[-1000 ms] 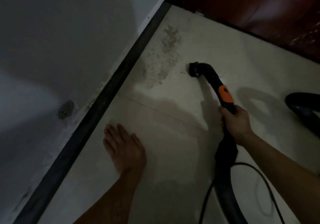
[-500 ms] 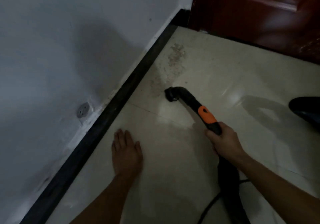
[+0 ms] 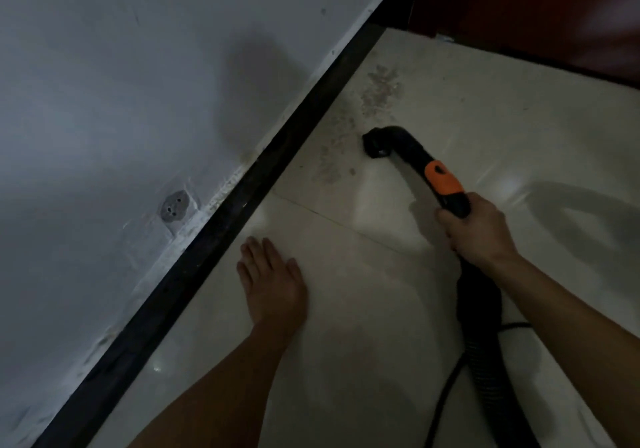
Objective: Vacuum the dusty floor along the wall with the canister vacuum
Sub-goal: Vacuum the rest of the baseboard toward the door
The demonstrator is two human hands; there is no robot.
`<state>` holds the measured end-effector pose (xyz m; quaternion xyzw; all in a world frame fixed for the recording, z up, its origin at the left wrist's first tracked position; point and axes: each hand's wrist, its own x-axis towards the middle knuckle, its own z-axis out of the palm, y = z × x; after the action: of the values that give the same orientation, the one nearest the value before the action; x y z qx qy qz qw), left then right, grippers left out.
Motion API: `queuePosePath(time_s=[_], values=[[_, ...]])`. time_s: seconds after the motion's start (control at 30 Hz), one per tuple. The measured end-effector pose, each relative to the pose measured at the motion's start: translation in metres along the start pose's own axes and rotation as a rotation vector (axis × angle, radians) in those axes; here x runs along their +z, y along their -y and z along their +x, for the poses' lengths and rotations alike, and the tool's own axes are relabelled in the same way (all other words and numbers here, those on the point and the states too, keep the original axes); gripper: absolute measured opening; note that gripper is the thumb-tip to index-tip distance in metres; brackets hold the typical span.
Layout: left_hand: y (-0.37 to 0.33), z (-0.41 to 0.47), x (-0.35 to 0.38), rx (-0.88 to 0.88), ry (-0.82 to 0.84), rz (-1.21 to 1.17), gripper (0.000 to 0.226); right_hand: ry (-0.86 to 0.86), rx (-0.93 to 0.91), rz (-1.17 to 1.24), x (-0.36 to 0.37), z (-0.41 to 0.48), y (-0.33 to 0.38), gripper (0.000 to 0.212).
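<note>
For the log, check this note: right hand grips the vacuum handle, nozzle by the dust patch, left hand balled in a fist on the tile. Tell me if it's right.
Not quite. The head view shows the left hand lying flat on the tile, fingers straight, not in a fist. The right hand does grip the vacuum handle, nozzle by the dust patch.

Dim, soft frame; glare patches on floor (image 3: 398, 309).
</note>
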<state>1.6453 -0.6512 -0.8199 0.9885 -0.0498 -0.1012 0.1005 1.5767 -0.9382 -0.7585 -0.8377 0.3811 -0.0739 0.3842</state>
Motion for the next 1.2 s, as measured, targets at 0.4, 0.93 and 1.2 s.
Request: queuePosePath(time_s=[0.4,0.93,1.2], values=[[0.006,0.003,0.016,0.002,-0.115,0.023,0.068,0.083,-0.096,-0.106,0.021,-0.028,0.01,0.019],[0.005,0.002,0.011,0.004,-0.089,-0.003,0.066,0.083,-0.08,-0.043,0.042,0.049,0.042,0.026],[0.004,0.001,0.009,0.001,-0.078,-0.014,0.069,0.053,-0.108,-0.079,0.052,0.102,0.074,0.03]])
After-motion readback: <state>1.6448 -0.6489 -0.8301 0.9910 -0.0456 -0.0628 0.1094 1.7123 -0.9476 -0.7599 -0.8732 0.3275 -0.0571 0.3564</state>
